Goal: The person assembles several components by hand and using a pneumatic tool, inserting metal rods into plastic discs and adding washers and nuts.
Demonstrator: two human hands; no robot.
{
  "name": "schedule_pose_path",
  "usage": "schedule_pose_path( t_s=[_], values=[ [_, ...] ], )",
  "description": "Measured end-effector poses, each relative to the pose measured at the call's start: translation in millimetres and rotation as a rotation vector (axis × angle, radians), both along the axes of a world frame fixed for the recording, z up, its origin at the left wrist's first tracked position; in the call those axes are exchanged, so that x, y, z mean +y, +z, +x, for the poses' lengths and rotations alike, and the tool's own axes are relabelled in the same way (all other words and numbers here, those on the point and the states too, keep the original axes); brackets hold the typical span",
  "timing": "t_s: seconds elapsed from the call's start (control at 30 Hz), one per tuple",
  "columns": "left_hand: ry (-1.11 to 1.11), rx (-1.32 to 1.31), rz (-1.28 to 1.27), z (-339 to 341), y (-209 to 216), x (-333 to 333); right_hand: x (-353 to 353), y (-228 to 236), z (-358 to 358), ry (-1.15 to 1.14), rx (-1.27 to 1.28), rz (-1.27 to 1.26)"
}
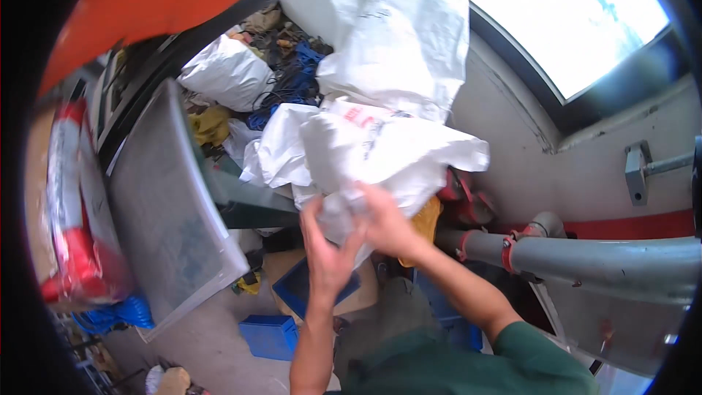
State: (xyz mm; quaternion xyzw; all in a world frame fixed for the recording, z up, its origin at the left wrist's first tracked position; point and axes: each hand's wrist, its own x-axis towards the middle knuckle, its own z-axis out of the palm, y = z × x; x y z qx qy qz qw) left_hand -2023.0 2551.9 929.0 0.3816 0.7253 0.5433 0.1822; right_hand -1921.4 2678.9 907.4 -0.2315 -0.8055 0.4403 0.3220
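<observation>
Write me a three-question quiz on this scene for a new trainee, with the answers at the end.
1. Multiple choice: what do the bare left hand and the bare right hand both hold?
A. a grey translucent flat panel
B. a crumpled white plastic sack with red printing
C. a red-and-silver wrapped package

2. True or false: the small blue rectangular box appears lower in the picture than both hands.

3. Fill in: the round grey pipe on the right has collars coloured ____.

Key: 1. B; 2. true; 3. red.
</observation>
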Motion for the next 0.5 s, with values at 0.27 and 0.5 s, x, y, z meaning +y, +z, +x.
schedule_pose_path(
  t_s=[0.27, 0.5],
  values=[
    [0.213, 0.174, -0.21, -45, 72, 88, 36, 63, 29, 0.259, 0.139, -0.08],
    [0.322, -0.048, 0.014, -9, 118, 69, 106, 130, 88, 0.008, -0.468, 0.531]
  ],
)
